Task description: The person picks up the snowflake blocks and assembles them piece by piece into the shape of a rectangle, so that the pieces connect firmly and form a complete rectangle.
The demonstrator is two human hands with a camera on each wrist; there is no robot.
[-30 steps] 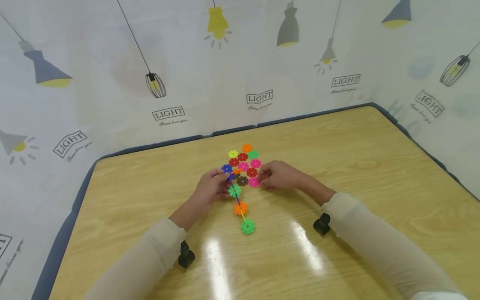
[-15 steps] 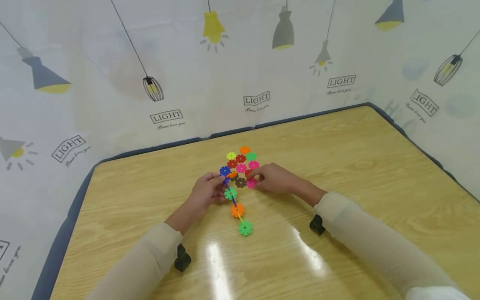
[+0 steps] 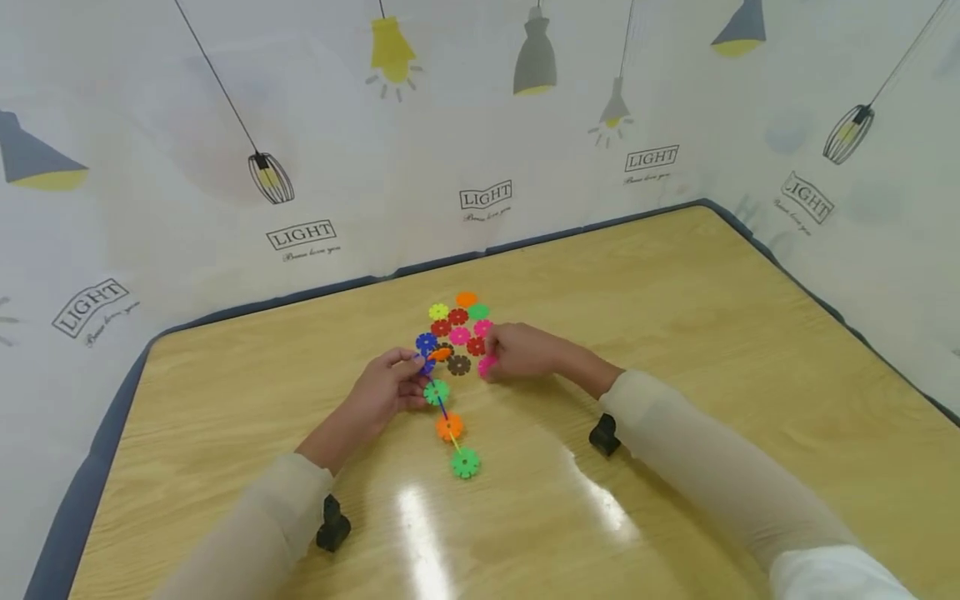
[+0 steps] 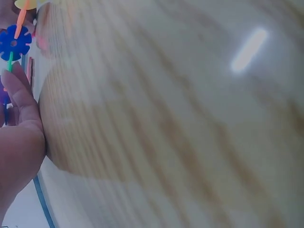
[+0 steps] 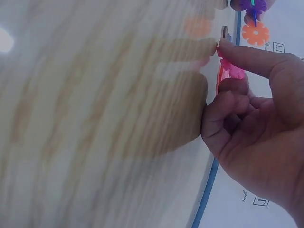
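My left hand (image 3: 382, 387) holds a chain of slotted snowflake discs, pinched near its far end, where a purplish disc is partly hidden by the fingers. From there a green disc (image 3: 437, 392), an orange disc (image 3: 450, 427) and a second green disc (image 3: 465, 463) trail towards me, joined by edge-on discs. An edge-on orange disc (image 3: 441, 354) also sticks out beside the left thumb. My right hand (image 3: 525, 350) is at the right side of the loose discs, thumb and fingers pinching a pink disc (image 5: 233, 70), which stands tilted in the right wrist view.
Several loose discs lie flat behind the hands: yellow (image 3: 438, 311), orange (image 3: 467, 298), green (image 3: 478, 311), red (image 3: 458, 317), brown (image 3: 459, 365) and blue (image 3: 426, 342). A wood-grain table (image 3: 637, 275) carries everything, and a printed white cloth (image 3: 375, 158) hangs beyond its dark edge.
The head view has swung slightly right. My right hand has come from beside the pink disc, over it, to pinch it. The left hand keeps hold of the chain.
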